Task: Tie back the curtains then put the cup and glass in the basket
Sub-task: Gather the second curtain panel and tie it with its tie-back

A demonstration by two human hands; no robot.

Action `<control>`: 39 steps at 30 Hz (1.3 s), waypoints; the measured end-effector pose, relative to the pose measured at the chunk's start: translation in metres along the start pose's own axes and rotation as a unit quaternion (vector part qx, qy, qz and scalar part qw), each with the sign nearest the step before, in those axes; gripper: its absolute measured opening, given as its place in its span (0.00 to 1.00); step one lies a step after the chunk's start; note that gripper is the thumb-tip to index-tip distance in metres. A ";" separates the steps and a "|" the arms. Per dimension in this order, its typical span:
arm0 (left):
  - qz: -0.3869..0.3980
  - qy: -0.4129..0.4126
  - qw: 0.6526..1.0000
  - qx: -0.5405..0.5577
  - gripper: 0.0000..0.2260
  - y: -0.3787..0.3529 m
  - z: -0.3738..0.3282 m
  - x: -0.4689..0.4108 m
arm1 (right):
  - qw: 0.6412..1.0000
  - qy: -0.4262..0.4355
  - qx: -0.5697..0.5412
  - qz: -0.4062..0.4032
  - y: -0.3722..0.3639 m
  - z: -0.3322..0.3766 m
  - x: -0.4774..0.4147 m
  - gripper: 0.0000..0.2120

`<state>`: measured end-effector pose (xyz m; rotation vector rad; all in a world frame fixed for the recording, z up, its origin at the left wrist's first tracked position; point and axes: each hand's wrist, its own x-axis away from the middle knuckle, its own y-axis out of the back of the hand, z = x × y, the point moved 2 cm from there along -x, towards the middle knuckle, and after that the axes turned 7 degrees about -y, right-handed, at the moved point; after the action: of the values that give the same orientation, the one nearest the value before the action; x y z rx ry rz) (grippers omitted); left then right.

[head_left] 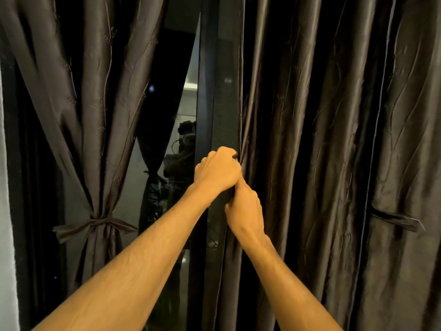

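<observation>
The left dark brown curtain [95, 115] is gathered and bound with a tied fabric band [95, 224]. The right curtain [322, 139] hangs loose across the window. Its tie-back band [396, 219] dangles at the far right. My left hand [217, 169] grips the inner edge of the right curtain with curled fingers. Just below it, my right hand [245, 209] grips the same edge. The two hands touch. The cup, glass and basket are out of view.
A dark window frame post [206, 91] stands between the curtains, with a mesh screen beside it. The glass [181, 144] reflects the room. A pale wall strip [4, 211] runs along the far left.
</observation>
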<state>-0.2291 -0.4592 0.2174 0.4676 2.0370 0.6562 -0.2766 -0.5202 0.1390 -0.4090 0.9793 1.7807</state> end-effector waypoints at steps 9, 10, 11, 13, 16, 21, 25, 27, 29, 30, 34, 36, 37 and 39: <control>-0.042 0.071 0.996 -0.024 0.07 -0.015 -0.039 -0.008 | 0.989 0.100 0.076 0.075 0.024 -0.020 -0.008 0.25; -0.056 0.069 0.995 -0.042 0.07 -0.019 -0.042 -0.008 | 0.986 0.109 0.089 0.087 0.028 -0.024 -0.010 0.26; -0.072 0.068 0.994 -0.054 0.06 -0.023 -0.043 -0.008 | 0.983 0.123 0.094 0.096 0.032 -0.027 -0.011 0.25; -0.106 0.071 0.989 -0.071 0.06 -0.029 -0.045 -0.004 | 0.979 0.156 0.093 0.097 0.045 -0.035 -0.011 0.22; -0.132 0.085 0.985 -0.067 0.04 -0.031 -0.046 0.000 | 0.977 0.197 0.079 0.002 0.067 -0.049 -0.012 0.13; -0.132 0.120 0.983 -0.045 0.10 -0.028 -0.064 0.011 | 0.977 0.071 -0.055 -0.196 0.101 -0.076 -0.027 0.11; -0.142 0.102 0.983 -0.051 0.06 -0.035 -0.073 0.018 | 0.991 -0.059 -0.096 -0.079 0.107 -0.083 -0.043 0.23; -0.143 0.094 0.984 -0.049 0.11 -0.038 -0.072 0.017 | 0.995 -0.037 -0.080 -0.052 0.104 -0.081 -0.042 0.20; -0.143 0.086 0.985 -0.049 0.16 -0.040 -0.073 0.015 | 0.997 -0.006 -0.065 -0.044 0.101 -0.076 -0.036 0.20; -0.140 0.079 0.986 -0.050 0.16 -0.042 -0.073 0.014 | 0.997 0.009 -0.066 -0.033 0.098 -0.072 -0.033 0.20; -0.101 0.062 0.991 -0.054 0.11 -0.052 -0.085 0.005 | 0.995 0.039 -0.075 0.043 0.077 -0.060 -0.028 0.26; -0.076 0.050 0.994 -0.066 0.08 -0.054 -0.092 0.001 | 0.995 0.035 -0.072 0.056 0.073 -0.059 -0.029 0.20; -0.065 0.045 0.995 -0.068 0.07 -0.054 -0.094 0.000 | 0.996 0.031 -0.063 0.054 0.073 -0.059 -0.030 0.17; -0.055 0.038 0.996 -0.064 0.05 -0.055 -0.096 -0.002 | 0.997 0.038 -0.050 0.051 0.076 -0.058 -0.028 0.13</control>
<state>-0.3141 -0.5286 0.2271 0.2575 2.0609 0.7424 -0.3417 -0.5941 0.1543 -0.4994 0.9816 1.9247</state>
